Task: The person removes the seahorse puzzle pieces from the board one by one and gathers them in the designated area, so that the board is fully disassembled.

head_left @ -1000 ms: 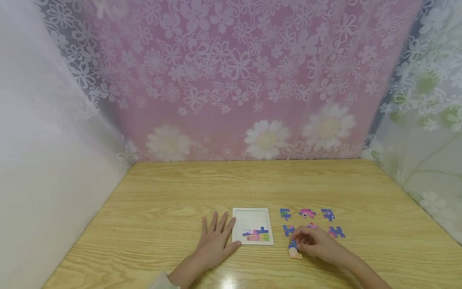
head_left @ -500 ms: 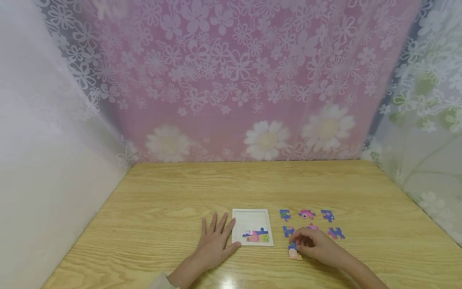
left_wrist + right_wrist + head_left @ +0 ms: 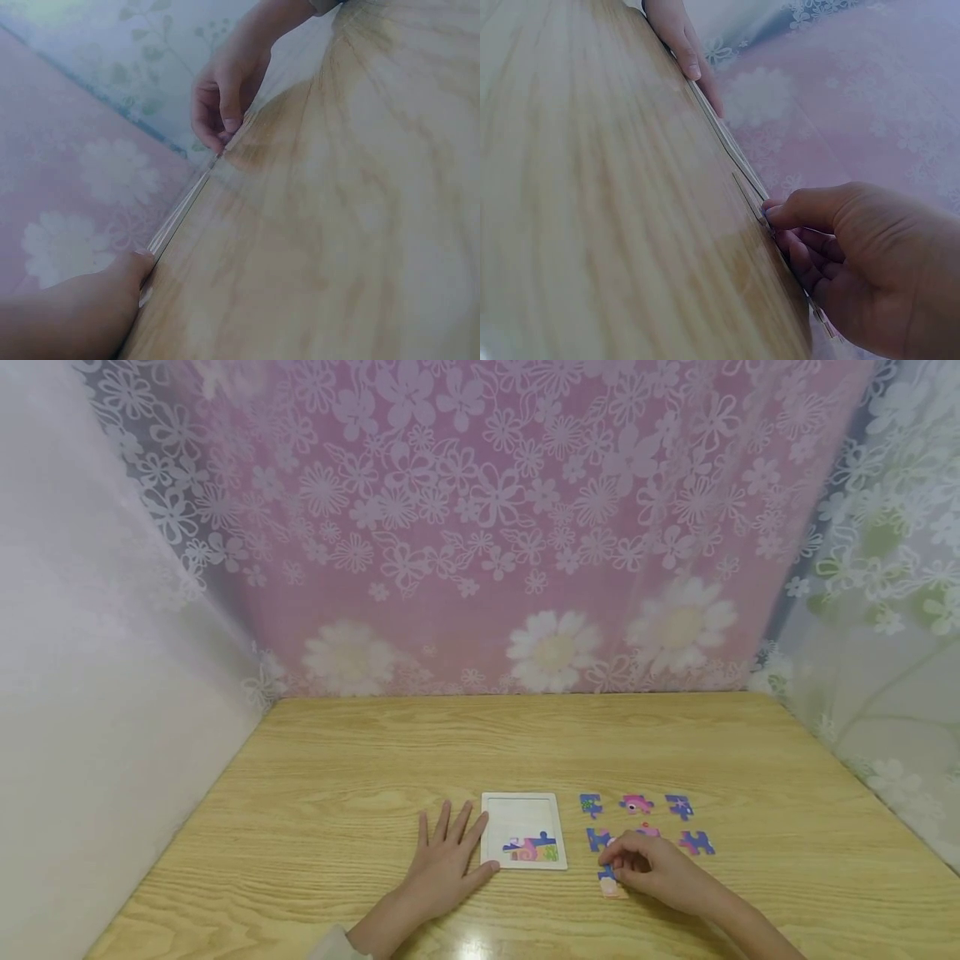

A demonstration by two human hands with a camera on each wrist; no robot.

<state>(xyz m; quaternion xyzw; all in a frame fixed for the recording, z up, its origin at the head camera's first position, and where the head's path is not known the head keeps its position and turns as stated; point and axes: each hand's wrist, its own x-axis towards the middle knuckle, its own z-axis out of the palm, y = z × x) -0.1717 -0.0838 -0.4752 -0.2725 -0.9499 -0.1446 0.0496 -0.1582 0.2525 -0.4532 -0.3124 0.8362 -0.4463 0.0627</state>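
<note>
My left hand (image 3: 444, 864) lies spread on the table, its thumb and index fingertip against the left side of a white puzzle tray (image 3: 562, 827). In the tray's lower right, joined jigsaw pieces (image 3: 531, 850) show pink, blue and yellow-green. My right hand (image 3: 652, 870) is right of the tray, thumb and fingers pinching a jigsaw piece (image 3: 608, 885) with a blue top and a cream lower part. Its upper right is hidden behind the fingers. In the right wrist view, the thumb (image 3: 810, 208) presses on the piece's edge, low at the tabletop.
Loose jigsaw pieces lie in two rows beyond my right hand, among them a blue-green one (image 3: 590, 805), a pink one with an eye (image 3: 637, 804) and a blue one (image 3: 679, 806). The wooden table (image 3: 360, 760) reaches back to a pink floral curtain (image 3: 450, 568).
</note>
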